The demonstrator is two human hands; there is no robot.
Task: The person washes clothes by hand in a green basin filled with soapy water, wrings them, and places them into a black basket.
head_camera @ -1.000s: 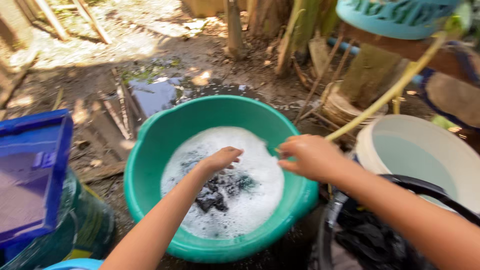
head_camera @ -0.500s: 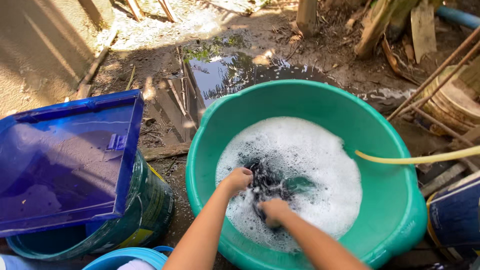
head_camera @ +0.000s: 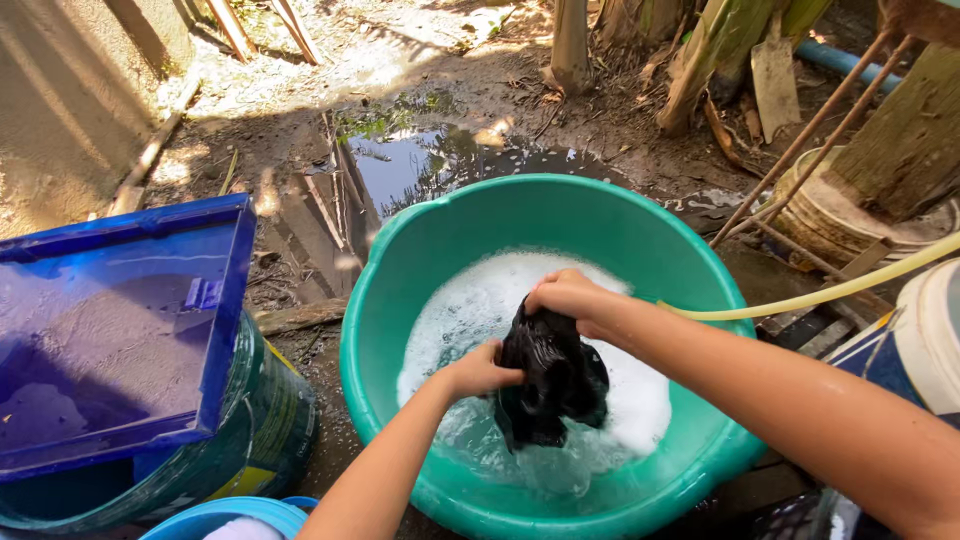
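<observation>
Both your left hand and right hand grip a wet black garment above the suds, centre frame, in the green basin. At lower left, a blue lid covers a dark green bucket bearing a yellow label.

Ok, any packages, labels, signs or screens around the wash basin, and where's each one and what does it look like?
Label on the dark green bucket, lower left under the blue tray: a yellow patch low on its side, mostly hidden.
Blue and white container, right edge beside the green basin: its blue side may be a printed wrap; too cut off to tell.
No signs or screens in view.
</observation>
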